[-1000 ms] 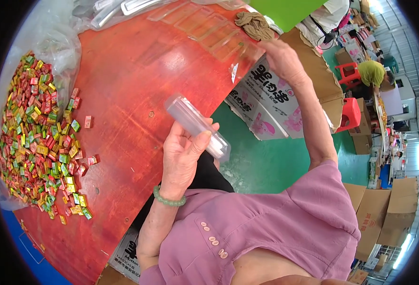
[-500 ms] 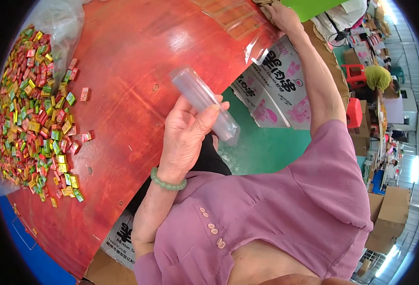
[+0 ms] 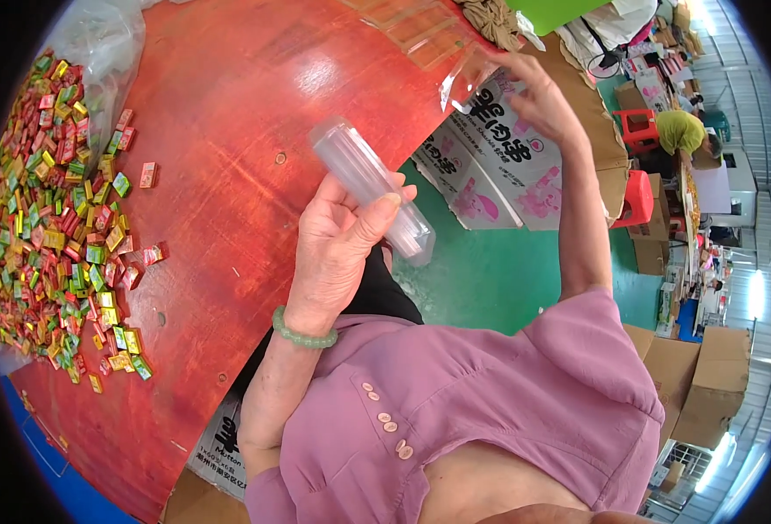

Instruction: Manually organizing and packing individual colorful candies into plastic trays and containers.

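In the middle of the frame, the left hand holds a long clear plastic case between thumb and fingers, its long axis going from upper left to lower right. At upper right, the right hand is the nearer one to a clear plastic piece; whether its bent fingers grip this, I cannot tell

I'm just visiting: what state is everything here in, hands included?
Left hand: closed around the clear plastic case.
Clear plastic case: tilted, held up.
Right hand: fingers partly bent, at the clear tray; grip unclear.
Clear tray: at the edge of the red table.
Small boxes: heaped, several loose.
Plastic bag: rumpled.
Brown cloth: crumpled.
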Demonstrator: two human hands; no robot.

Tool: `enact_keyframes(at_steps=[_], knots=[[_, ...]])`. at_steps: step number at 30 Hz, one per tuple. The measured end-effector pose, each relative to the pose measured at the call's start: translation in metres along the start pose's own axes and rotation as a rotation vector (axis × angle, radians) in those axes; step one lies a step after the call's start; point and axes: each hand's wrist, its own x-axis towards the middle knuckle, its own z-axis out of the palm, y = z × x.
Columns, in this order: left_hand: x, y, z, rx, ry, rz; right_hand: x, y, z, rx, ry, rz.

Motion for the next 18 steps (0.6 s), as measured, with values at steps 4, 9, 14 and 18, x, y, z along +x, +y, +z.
enact_keyframes(at_steps=[4, 9, 14, 18], knots=[[0.0, 0.0, -0.001, 0.034, -0.039, 0.001, -0.016, -0.007, 0.016, -0.143, 0.022, -0.102], [-0.002, 0.0, -0.002, 0.005, -0.047, 0.004, -0.006, -0.012, 0.022, -0.097, 0.053, -0.094], [-0.002, -0.001, -0.006, 0.029, -0.059, -0.003, 0.001, -0.022, 0.025, -0.165, 0.071, -0.11], [-0.004, 0.0, -0.007, 0.033, -0.059, -0.001, 0.001, -0.028, 0.024, -0.336, 0.099, -0.16]])
